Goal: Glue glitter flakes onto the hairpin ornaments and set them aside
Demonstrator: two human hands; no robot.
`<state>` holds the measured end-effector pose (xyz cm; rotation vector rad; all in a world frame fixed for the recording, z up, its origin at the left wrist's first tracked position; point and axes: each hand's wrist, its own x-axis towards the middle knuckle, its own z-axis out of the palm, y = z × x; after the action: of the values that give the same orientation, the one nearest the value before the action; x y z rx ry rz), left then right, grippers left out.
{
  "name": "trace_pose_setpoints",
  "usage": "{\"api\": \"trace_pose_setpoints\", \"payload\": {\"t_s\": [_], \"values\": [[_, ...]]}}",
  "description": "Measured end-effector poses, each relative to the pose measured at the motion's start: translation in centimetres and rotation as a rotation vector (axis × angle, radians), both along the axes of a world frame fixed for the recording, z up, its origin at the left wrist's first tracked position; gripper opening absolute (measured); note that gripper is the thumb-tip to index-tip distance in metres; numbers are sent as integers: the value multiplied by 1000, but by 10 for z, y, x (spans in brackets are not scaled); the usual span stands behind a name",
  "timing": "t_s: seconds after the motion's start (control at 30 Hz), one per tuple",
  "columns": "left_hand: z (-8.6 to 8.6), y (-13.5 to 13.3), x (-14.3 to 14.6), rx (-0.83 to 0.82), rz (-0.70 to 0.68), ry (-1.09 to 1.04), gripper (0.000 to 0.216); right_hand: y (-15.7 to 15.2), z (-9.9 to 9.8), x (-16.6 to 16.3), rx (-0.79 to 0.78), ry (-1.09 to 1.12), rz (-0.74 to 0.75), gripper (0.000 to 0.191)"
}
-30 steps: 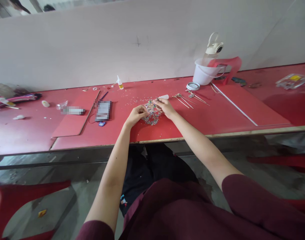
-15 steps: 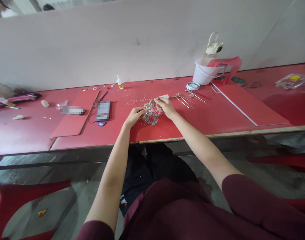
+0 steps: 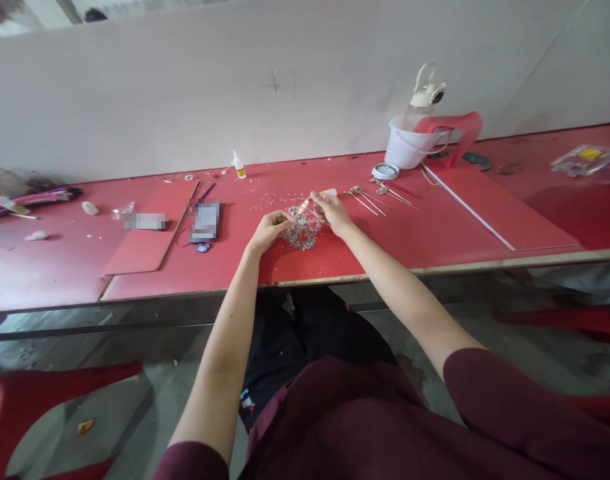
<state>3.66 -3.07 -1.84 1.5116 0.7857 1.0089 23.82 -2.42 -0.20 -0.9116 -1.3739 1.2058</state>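
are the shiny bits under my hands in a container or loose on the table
Loose: the shiny bits lie spread on the red table with no container around them, and stray ones farther back.

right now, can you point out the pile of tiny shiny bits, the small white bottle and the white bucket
pile of tiny shiny bits (image 3: pixel 303 236): head view, near its middle
small white bottle (image 3: pixel 239 166): head view, on its body
white bucket (image 3: pixel 403 148): head view, on its outer wall
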Motion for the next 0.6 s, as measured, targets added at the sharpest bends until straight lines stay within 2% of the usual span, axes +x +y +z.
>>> {"api": "trace_pose_setpoints", "payload": {"t_s": [0.6], "values": [[2, -1, 1, -14, 5, -22, 28, 0, -1, -1, -14, -51, 67, 54]]}}
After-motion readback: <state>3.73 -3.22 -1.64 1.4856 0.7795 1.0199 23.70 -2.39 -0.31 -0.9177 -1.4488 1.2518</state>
